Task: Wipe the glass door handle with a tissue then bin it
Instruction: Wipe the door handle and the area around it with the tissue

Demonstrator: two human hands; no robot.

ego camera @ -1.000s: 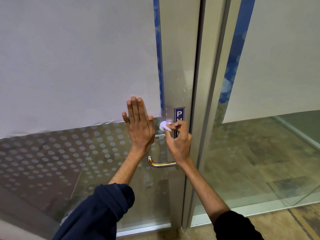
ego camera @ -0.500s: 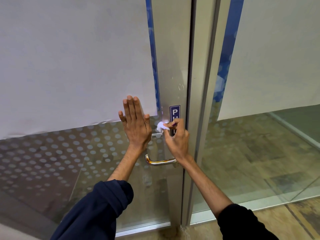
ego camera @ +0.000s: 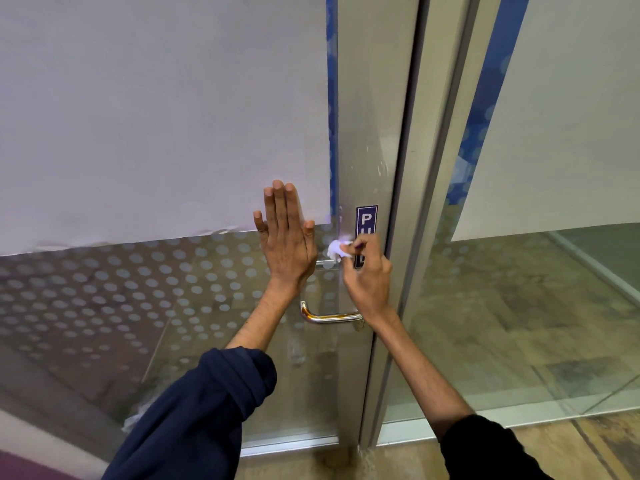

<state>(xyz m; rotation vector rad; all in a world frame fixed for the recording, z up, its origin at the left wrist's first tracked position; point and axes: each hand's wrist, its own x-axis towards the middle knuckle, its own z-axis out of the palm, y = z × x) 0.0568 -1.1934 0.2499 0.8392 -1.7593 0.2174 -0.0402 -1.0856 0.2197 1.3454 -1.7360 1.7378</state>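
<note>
At the lock edge of the glass door [ego camera: 194,306], two bare hands are seen, one on each side of the upper handle bar. One white tissue [ego camera: 336,250] is pinched, crumpled, between the thumb and fingers [ego camera: 360,242] of the right hand [ego camera: 367,275], and it is pressed against the near end of the upper horizontal bar [ego camera: 323,263], just beside the metal door stile [ego camera: 370,133]. The left hand [ego camera: 286,247] is laid flat on the glass, its fingers [ego camera: 282,206] pressed together and pointing upward, the thumb held slightly apart; most of the upper bar is hidden behind it. Two handle bars can be counted: the upper one, largely covered, and a lower curved chrome handle [ego camera: 329,317], which is left untouched and whose right end is partly covered by the right wrist. One blue sign [ego camera: 366,220] with white letters is fixed to the stile, its lower part blocked by the right hand. A white sheet [ego camera: 156,116] covers the upper glass, and a pattern of frosted dots [ego camera: 121,289] is spread below it. Two dark blue sleeves [ego camera: 194,417] are pushed up the forearms. A second glass panel [ego camera: 519,306] stands to the right.
</note>
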